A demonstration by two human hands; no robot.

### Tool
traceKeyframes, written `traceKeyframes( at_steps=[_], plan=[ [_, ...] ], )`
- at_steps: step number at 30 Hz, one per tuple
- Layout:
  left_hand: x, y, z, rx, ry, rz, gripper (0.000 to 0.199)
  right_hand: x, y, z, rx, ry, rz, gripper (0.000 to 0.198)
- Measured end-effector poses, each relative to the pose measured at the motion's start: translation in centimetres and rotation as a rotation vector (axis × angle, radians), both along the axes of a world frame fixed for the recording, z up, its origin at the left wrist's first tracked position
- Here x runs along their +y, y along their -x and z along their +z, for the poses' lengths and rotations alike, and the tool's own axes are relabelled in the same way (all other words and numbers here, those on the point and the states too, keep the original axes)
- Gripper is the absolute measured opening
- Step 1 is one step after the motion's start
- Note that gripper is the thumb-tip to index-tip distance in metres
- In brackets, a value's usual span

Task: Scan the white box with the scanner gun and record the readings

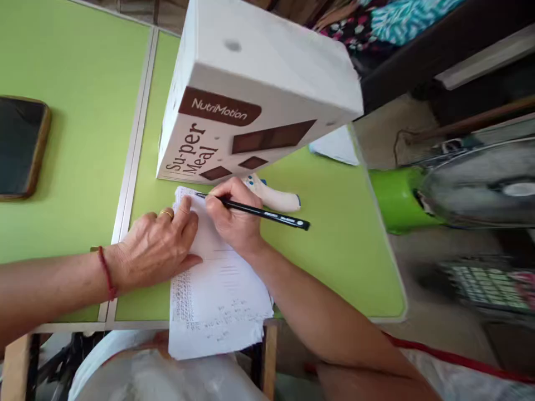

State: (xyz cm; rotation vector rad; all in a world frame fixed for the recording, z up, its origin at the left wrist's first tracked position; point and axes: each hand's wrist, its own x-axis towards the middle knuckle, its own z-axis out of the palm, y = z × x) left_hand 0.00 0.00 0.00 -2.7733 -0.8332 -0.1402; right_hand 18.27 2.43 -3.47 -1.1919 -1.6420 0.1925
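Your right hand (pixel 237 217) pinches a black pen (pixel 271 215), long axis crossing left to right, its tip left of that hand. Your left hand (pixel 161 245), grasping nothing, rests on the handwritten sheet (pixel 228 295) beside the tip; the sheet extends bodyward beneath both.

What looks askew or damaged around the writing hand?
The paper stands out: its near end sticks out past the edge of the table, unsupported there, and its lower right corner looks ragged, perhaps worn. I see no spill.
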Motion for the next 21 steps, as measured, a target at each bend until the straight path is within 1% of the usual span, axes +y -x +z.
traceKeyframes(
  at_steps=[8,14,16,18,21],
  plan=[
    [0.1,-0.1,-0.1,0.025,0.017,0.005,0.057,-0.2,-0.1,0.1,-0.003,0.028,-0.029,0.014],
    [0.2,-0.1,0.0,0.038,0.029,0.002,0.058,-0.2,-0.1,0.1,-0.019,0.068,0.000,0.015],
    [0.2,-0.1,0.0,0.042,0.042,-0.002,0.059,-0.2,-0.2,0.1,-0.029,0.045,0.005,0.015],
    [0.3,-0.1,-0.1,0.045,0.055,0.001,0.059,-0.5,-0.5,0.4,-0.050,-0.015,0.004,0.016],
    [0.3,-0.1,0.0,0.056,0.081,0.008,0.060,-1.4,-1.1,2.2,-0.119,-0.126,-0.019,0.015]
  ],
)
